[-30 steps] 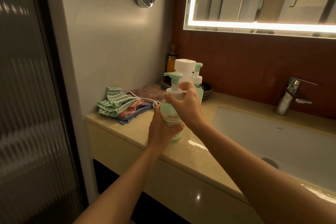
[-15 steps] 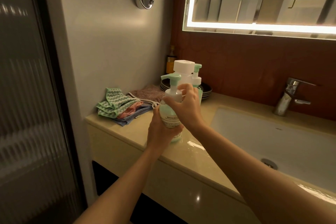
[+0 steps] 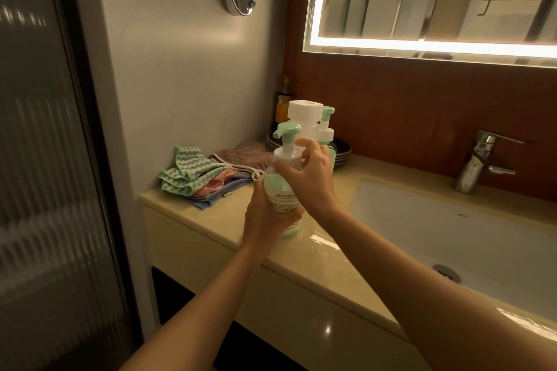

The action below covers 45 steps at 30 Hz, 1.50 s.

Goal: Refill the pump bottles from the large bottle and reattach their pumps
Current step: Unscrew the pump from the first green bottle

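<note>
A mint-green pump bottle [image 3: 281,196] stands upright on the beige counter [image 3: 328,262] near its front edge. My left hand [image 3: 265,214] wraps around the bottle's body. My right hand [image 3: 310,178] pinches the white collar of its pump [image 3: 286,144], whose green nozzle points left. Directly behind stands the large bottle with a broad white cap [image 3: 304,114]. A second green pump bottle [image 3: 327,129] is partly hidden behind that cap and my right hand.
Folded cloths [image 3: 199,178] lie at the counter's left end by the wall. Dark stacked plates [image 3: 342,150] and an amber bottle [image 3: 283,108] sit at the back. A white sink basin [image 3: 452,238] with a chrome tap [image 3: 479,159] lies to the right.
My right-hand fingers have shifted around the pump's collar, with one finger now lifted. The pump nozzle has turned slightly. My left hand holds the bottle in the same spot.
</note>
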### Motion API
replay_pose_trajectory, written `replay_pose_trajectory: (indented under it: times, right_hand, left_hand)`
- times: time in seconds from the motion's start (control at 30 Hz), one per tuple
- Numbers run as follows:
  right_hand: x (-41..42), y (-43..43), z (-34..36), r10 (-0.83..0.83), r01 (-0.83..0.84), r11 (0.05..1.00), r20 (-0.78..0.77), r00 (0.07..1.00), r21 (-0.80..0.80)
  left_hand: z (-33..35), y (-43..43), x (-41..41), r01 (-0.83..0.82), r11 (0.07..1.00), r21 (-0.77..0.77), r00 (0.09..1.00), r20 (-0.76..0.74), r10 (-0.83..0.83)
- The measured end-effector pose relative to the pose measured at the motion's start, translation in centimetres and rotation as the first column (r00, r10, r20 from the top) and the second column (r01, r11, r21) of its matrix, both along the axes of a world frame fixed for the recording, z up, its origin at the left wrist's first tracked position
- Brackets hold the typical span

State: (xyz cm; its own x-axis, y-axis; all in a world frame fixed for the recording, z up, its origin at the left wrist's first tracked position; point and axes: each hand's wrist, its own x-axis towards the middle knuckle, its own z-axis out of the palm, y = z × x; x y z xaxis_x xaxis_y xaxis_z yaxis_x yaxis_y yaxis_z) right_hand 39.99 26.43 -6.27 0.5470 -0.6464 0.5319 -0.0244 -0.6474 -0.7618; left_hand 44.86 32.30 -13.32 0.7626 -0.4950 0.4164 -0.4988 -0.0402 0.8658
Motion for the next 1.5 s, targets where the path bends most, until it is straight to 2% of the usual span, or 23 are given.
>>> replay_pose_trajectory:
  times: [0.27, 0.47, 0.67, 0.8, 0.9, 1.17, 1.37, 1.5]
  right_hand:
    - [-0.59, 0.10, 0.25, 0.163, -0.161, 0.985, -0.024, 0.986, 0.067]
    - [0.07, -0.08, -0.05, 0.013, -0.013, 1.000, 0.001, 1.000, -0.004]
    - [-0.39, 0.05, 0.17, 0.136, -0.134, 0.989, -0.031, 0.990, 0.069]
    - [0.05, 0.04, -0.04, 0.067, -0.067, 0.998, -0.041, 0.997, -0.004]
    - [0.21, -0.11, 0.27, 0.006, -0.006, 1.000, -0.001, 1.000, 0.010]
    - [-0.30, 0.00, 0.16, 0.164, -0.169, 0.974, 0.046, 0.985, 0.152]
    - [0.02, -0.10, 0.06, 0.038, -0.041, 0.997, 0.053, 0.998, 0.058]
    - [-0.32, 0.04, 0.25, 0.099, -0.104, 0.991, 0.064, 0.993, 0.085]
  left_hand:
    - [-0.06, 0.10, -0.03, 0.006, 1.000, -0.014, 1.000, 0.009, -0.006]
    - [-0.02, 0.16, -0.04, 0.004, 1.000, -0.010, 1.000, 0.006, -0.004]
    - [-0.07, 0.11, 0.00, 0.001, 1.000, -0.003, 1.000, 0.003, -0.001]
    - [-0.06, 0.06, 0.01, -0.003, 1.000, 0.003, 1.000, -0.004, 0.003]
    - [-0.06, 0.08, -0.01, -0.007, 1.000, 0.001, 1.000, -0.012, 0.007]
    - [-0.02, 0.19, -0.12, 0.006, 1.000, -0.013, 1.000, -0.006, -0.006]
    - [0.03, 0.16, -0.04, 0.009, 1.000, -0.006, 1.000, -0.026, -0.009]
    - [-0.14, 0.10, -0.01, 0.005, 1.000, -0.005, 1.000, -0.009, -0.005]
